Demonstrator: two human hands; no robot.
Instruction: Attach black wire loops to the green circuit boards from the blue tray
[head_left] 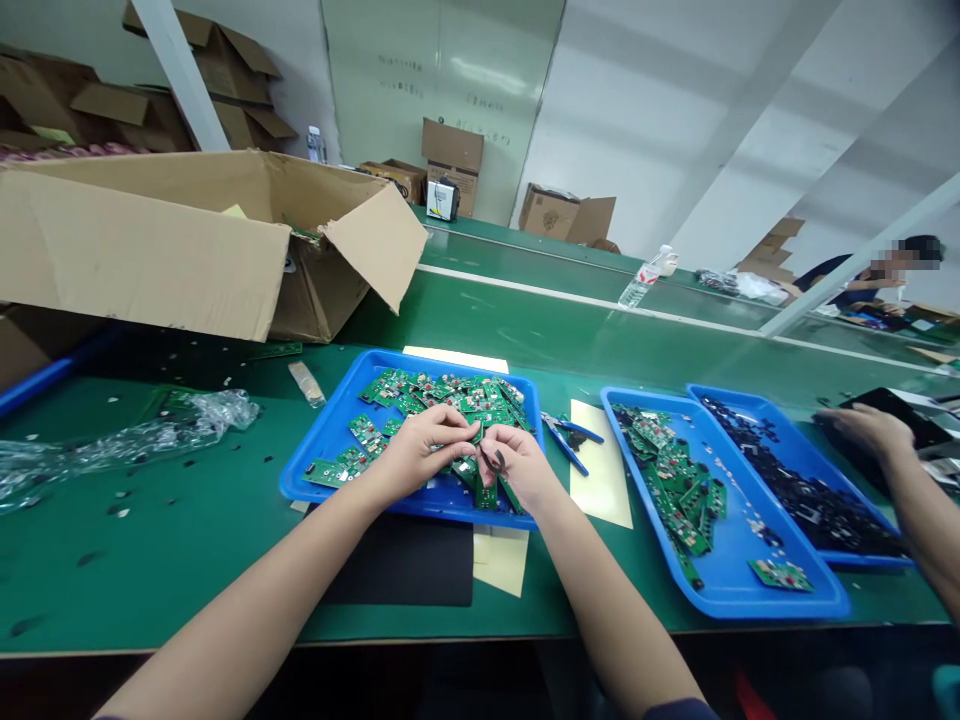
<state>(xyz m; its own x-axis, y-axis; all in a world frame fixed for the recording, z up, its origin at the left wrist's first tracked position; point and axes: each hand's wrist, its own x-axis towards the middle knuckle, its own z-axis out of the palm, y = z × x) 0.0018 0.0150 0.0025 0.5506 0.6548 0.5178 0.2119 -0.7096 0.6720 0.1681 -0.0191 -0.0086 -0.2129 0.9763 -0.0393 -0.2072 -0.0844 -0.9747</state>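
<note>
My left hand (427, 442) is closed, its thumb and fingertips pinching a small green circuit board seen almost edge-on. Right beside it, my right hand (519, 466) is also closed, with a small black curved piece (495, 461) at its fingers; its exact kind is too small to make out. Both hands meet over a blue tray (330, 420) heaped with green circuit boards (405, 392). Just right of this tray lie blue-handled cutters (574, 440), partly on a yellow paper sheet (604, 480).
A second blue tray (787, 590) holds boards, and a third blue tray (874, 555) holds black parts. Another person's hand (874, 432) reaches in at right. An open cardboard box (150, 240) and plastic wrap (187, 425) occupy the left. A bottle (639, 285) stands behind.
</note>
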